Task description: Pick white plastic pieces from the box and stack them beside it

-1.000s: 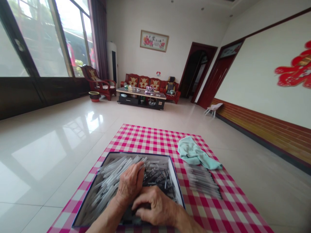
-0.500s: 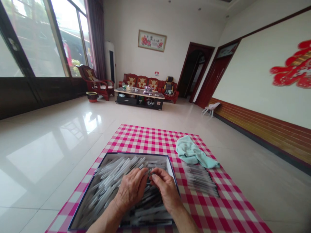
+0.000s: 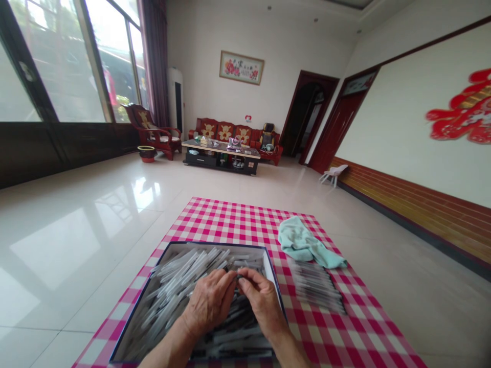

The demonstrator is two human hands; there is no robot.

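Head view: we bring both hands together over the box (image 3: 270, 276), with the tips of the left hand (image 3: 209, 296) and the right hand (image 3: 264, 296) meeting at one spot. Our right thumb and forefinger are pinched on a small dark piece (image 3: 240, 277), too small for us to name. Our left fingers curl inward towards it, but we cannot tell whether they grip anything, since the back of the hand hides them. We seem to hold the piece close above the box so that anything dropped falls back in. Just left of the fingers, slim clear tubes (image 3: 178, 286) lie slanting in the box; below the fingers, darker sticks (image 3: 241, 337) lie more nearly crosswise, perhaps to keep the kinds apart. Right of the fingers, outside the box, a row of clear sticks (image 3: 316, 286) with dark ends lies side by side on the table (image 3: 230, 217), probably for easy reach and counting. Beyond that row from the fingers, a crumpled green cloth (image 3: 303, 243) rests right beside its far end, seemingly out of our way.
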